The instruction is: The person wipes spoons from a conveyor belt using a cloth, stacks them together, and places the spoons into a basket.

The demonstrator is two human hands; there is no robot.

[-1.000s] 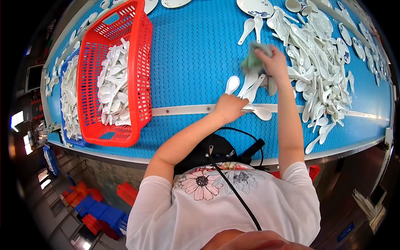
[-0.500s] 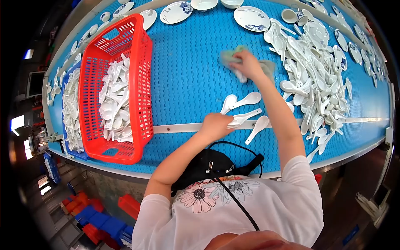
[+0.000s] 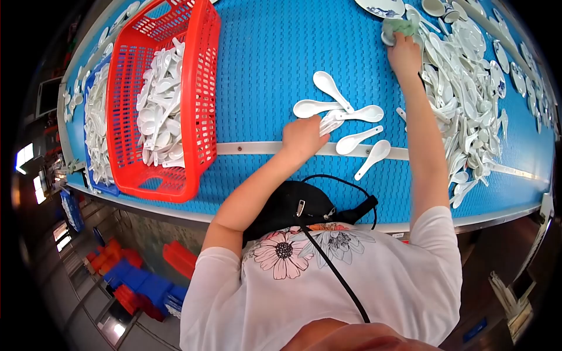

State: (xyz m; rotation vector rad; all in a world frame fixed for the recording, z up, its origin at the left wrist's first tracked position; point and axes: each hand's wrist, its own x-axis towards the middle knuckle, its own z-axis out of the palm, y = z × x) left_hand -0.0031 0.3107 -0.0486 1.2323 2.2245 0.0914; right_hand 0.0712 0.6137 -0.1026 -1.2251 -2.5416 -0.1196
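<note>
My left hand is closed around white ceramic spoons, their ends sticking out past the fingers. Around it on the blue surface lie several loose spoons, among them a long one at the top and another near the metal strip. My right hand reaches out to the left edge of a big heap of white spoons, gripping a pale green cloth. Something white shows beside the cloth; I cannot tell whether it is a spoon in my fingers.
A red plastic basket holding many spoons stands at the left, with a blue tray of spoons beyond it. A blue-patterned plate lies at the far edge. Cups and more plates sit at the upper right. A metal strip crosses the blue surface.
My right hand has moved away and rightward with the cloth to the heap. Another loose spoon now lies near my left hand, which still holds spoons. The view has shifted.
</note>
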